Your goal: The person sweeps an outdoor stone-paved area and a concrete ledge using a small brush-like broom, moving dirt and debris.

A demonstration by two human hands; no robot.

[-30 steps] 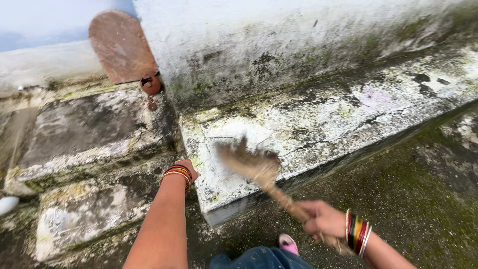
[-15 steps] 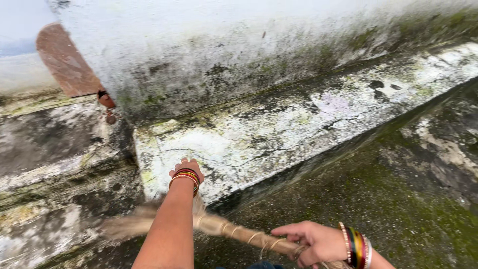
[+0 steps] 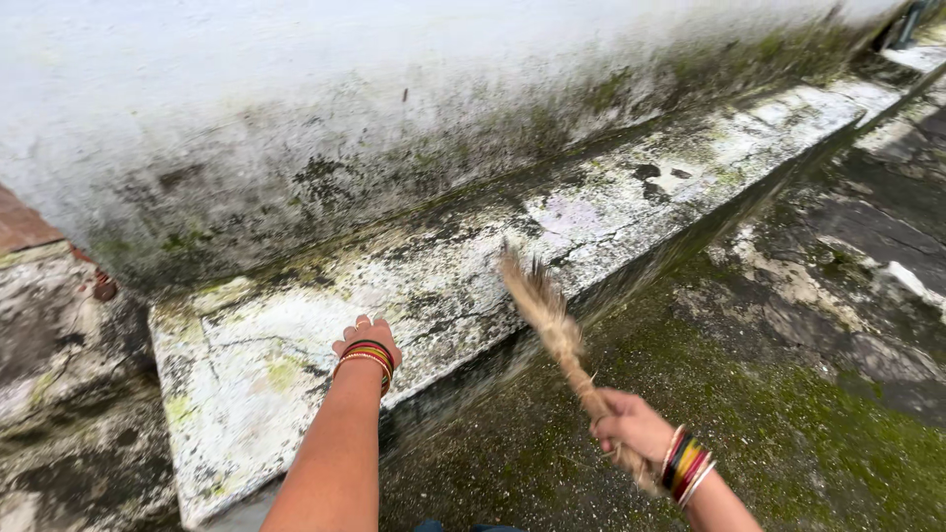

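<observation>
My right hand point(image 3: 631, 426) grips the bound handle of a straw hand broom point(image 3: 548, 313), whose bristles point up and away over the front edge of a stained, cracked concrete ledge point(image 3: 463, 286). My left hand point(image 3: 367, 337) presses down on the ledge's top near its left end, fingers mostly hidden behind the wrist. Coloured bangles circle both wrists.
A white wall point(image 3: 394, 89) with dark mould rises behind the ledge. Mossy, wet ground point(image 3: 788, 394) spreads below to the right. A lower, broken concrete slab point(image 3: 49, 335) lies left, with a rusty reddish piece point(image 3: 25, 229) at the wall.
The broom swung from low on the left, under my left arm, up to the right over the ledge's edge. The view shifted right; the rusty plate slid almost out of frame.
</observation>
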